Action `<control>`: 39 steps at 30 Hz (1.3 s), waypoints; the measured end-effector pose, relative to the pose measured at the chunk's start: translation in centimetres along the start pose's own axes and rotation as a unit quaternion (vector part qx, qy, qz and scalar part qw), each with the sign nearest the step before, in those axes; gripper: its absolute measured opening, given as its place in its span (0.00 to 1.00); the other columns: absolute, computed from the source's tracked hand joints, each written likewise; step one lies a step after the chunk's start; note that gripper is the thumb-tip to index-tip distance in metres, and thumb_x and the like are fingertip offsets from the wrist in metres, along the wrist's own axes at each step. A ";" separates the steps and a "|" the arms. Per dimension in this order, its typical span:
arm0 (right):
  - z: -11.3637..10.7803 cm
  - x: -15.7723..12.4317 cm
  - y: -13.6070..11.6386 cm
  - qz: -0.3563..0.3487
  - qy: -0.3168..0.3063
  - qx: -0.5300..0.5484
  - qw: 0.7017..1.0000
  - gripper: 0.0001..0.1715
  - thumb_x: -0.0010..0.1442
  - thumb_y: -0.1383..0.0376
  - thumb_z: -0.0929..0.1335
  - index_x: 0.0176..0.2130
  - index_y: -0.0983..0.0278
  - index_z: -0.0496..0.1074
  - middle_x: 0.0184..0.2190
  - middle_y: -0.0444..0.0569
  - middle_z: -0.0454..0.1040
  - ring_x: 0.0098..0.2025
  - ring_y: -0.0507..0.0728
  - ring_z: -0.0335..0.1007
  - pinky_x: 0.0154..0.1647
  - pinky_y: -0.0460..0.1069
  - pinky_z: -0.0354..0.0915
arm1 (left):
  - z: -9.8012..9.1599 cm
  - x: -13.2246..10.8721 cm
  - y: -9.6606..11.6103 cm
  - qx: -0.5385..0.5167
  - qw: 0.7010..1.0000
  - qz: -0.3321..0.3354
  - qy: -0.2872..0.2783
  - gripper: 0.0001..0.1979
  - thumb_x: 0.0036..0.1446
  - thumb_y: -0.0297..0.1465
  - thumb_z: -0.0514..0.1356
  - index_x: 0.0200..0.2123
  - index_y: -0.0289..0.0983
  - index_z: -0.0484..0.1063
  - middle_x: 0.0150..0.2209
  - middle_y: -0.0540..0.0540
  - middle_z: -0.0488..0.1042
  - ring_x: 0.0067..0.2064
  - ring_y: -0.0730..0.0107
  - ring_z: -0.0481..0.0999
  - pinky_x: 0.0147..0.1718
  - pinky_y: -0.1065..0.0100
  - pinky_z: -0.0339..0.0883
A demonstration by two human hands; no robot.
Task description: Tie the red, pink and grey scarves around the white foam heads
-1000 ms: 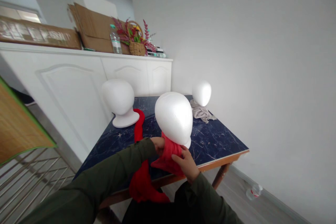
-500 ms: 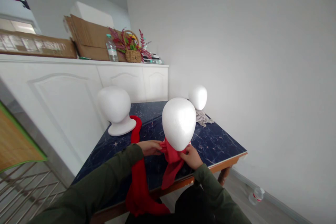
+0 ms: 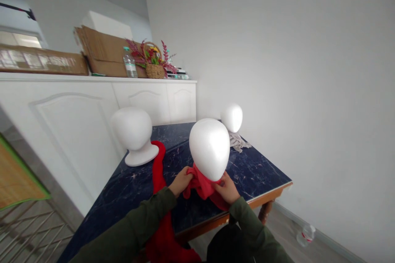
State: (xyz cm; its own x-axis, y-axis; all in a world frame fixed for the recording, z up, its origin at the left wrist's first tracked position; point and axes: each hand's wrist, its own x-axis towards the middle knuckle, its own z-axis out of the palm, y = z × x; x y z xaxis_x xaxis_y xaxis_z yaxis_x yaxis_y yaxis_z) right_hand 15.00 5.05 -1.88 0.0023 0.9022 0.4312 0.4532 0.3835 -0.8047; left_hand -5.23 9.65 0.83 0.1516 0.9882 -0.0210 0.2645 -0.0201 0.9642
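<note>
At 7 o'clock, your left sleeve is long and dark olive green, its plain cloth softly creased, with a loose-looking left cuff ending at the wrist. At 5 o'clock, your right sleeve matches it in colour, wrinkled along its length, and its right cuff sits wide around the wrist. Your left hand and right hand are bare. Toward 6 o'clock, your lap shows black clothing, its details lost in shadow.

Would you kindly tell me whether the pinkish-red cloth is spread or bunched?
Bunched: the pinkish-red cloth gathers in folds under the nearest white head, between left hand and right hand.
</note>
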 end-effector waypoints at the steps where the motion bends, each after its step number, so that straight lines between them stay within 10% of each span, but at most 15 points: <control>1: -0.7 0.1 0.1 -0.005 0.000 0.004 1.000 0.11 0.47 0.62 0.67 0.32 0.63 0.76 0.46 0.51 0.68 0.50 0.60 0.61 0.52 0.54 0.55 | 0.8 0.0 0.2 0.001 1.000 0.010 0.008 0.04 0.45 0.26 0.51 0.27 0.36 0.62 0.25 0.52 0.66 0.29 0.72 0.67 0.29 0.72 0.60; 13: -13.3 5.6 8.4 0.068 0.154 -0.124 0.978 0.19 0.50 0.58 0.62 0.35 0.68 0.73 0.37 0.54 0.74 0.39 0.60 0.69 0.44 0.52 0.61 | 16.8 9.3 4.8 -0.001 0.993 0.112 -0.042 0.13 0.40 0.19 0.56 0.32 0.34 0.63 0.32 0.45 0.70 0.38 0.63 0.70 0.39 0.66 0.62; 18: -14.8 8.9 12.0 0.071 0.163 -0.147 0.973 0.21 0.50 0.59 0.62 0.40 0.68 0.71 0.38 0.54 0.74 0.41 0.60 0.69 0.44 0.52 0.62 | 19.5 12.9 4.5 -0.017 0.990 0.135 -0.038 0.09 0.40 0.20 0.57 0.29 0.34 0.65 0.31 0.43 0.70 0.37 0.60 0.70 0.40 0.64 0.61; 26: -13.7 10.4 14.0 0.104 0.191 -0.163 0.962 0.21 0.50 0.56 0.63 0.40 0.65 0.70 0.42 0.54 0.71 0.43 0.60 0.68 0.43 0.52 0.62 | 19.9 16.9 3.3 -0.076 0.992 0.096 0.018 0.14 0.41 0.18 0.52 0.35 0.33 0.65 0.37 0.42 0.71 0.43 0.63 0.70 0.46 0.63 0.60; 32: -14.0 8.6 14.0 0.092 0.194 -0.180 0.960 0.30 0.48 0.53 0.65 0.45 0.70 0.65 0.41 0.58 0.70 0.44 0.63 0.66 0.47 0.56 0.60 | 19.1 13.0 2.0 -0.126 0.991 0.042 -0.022 0.25 0.36 0.17 0.51 0.42 0.32 0.62 0.43 0.42 0.71 0.46 0.64 0.71 0.46 0.65 0.63; 35: -14.4 6.0 13.5 0.018 0.256 -0.214 0.942 0.32 0.48 0.50 0.66 0.45 0.71 0.64 0.44 0.61 0.68 0.47 0.65 0.63 0.49 0.59 0.58 | 15.3 8.0 1.7 -0.111 0.993 -0.013 -0.049 0.23 0.34 0.19 0.54 0.40 0.32 0.65 0.42 0.41 0.72 0.44 0.61 0.72 0.43 0.62 0.64; 39: -13.6 0.5 12.7 -0.017 0.321 -0.217 0.922 0.28 0.52 0.51 0.64 0.43 0.71 0.66 0.42 0.61 0.69 0.46 0.64 0.65 0.48 0.59 0.59 | 5.6 0.5 2.0 0.051 0.995 0.022 -0.083 0.19 0.44 0.29 0.55 0.44 0.36 0.65 0.45 0.41 0.71 0.44 0.61 0.72 0.43 0.59 0.65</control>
State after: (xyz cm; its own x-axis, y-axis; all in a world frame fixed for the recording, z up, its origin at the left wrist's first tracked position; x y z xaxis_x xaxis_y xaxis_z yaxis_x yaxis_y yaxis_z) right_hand 32.90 7.67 -6.32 0.4458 0.5353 0.7174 0.7762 0.1680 -0.6077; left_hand 0.73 9.24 1.30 0.3193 0.9472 -0.0306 0.3482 -0.0873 0.9333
